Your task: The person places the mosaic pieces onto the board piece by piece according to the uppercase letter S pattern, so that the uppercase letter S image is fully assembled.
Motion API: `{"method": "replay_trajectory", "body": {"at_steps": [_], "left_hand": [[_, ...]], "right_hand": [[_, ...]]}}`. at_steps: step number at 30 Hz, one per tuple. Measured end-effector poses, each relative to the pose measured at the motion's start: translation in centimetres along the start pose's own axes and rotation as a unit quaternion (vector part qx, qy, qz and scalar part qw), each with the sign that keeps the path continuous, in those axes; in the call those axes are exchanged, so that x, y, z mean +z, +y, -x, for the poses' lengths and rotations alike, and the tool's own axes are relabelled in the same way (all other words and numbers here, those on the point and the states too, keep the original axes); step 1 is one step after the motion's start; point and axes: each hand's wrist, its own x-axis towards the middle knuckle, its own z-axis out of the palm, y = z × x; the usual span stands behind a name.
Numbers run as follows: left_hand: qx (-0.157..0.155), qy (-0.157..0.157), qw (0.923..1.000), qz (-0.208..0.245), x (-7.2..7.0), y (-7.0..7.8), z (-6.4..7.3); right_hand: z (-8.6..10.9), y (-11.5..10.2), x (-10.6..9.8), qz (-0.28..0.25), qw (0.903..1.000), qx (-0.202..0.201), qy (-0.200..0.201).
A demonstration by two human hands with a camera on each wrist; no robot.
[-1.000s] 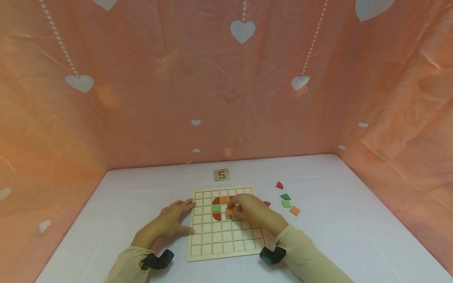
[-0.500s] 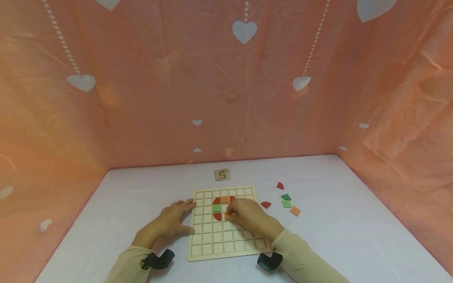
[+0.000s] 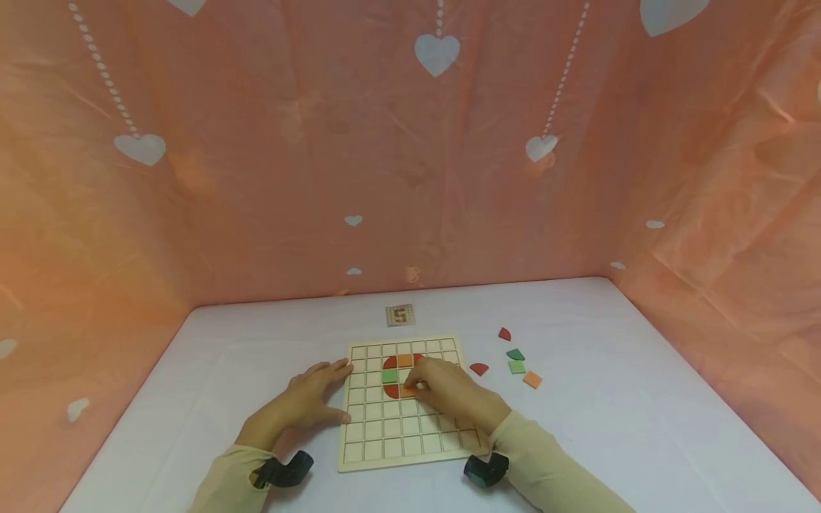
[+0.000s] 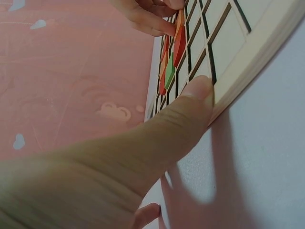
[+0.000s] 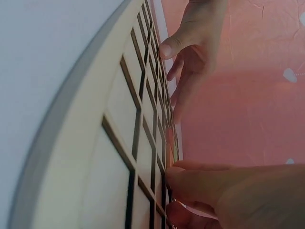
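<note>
Head view shows the right hand bent over the board, its thumb and finger pinching an orange square that lies just right of the lower red piece. Above that red piece sits a green square, then the upper red piece, with another orange tile beside it; a further red corner shows partly behind the right hand. The left hand is spread and relaxed, fingertips and thumb touching the board's left edge; the left wrist view shows its thumb resting on the rim. Right of the board, loose pieces lie on the white table: two red, two green, one orange. A small card marked like a 5 lies beyond the board, near its far edge.
</note>
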Motion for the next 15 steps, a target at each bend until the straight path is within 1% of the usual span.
{"method": "replay_trajectory", "body": {"at_steps": [5, 9, 15], "left_hand": [[0.001, 0.000, 1.0000, 0.003, -0.07, 0.03, 0.15], [0.001, -0.001, 1.0000, 0.004, -0.08, 0.07, 0.14], [-0.002, -0.001, 1.0000, 0.001, -0.14, 0.17, 0.10]], "right_hand": [[0.08, 0.03, 0.03, -0.008, 1.0000, 0.000, 0.000], [0.00, 0.02, 0.11, -0.001, 1.0000, 0.004, 0.003], [-0.31, 0.04, 0.19, 0.018, 0.9998, -0.003, 0.008]]}}
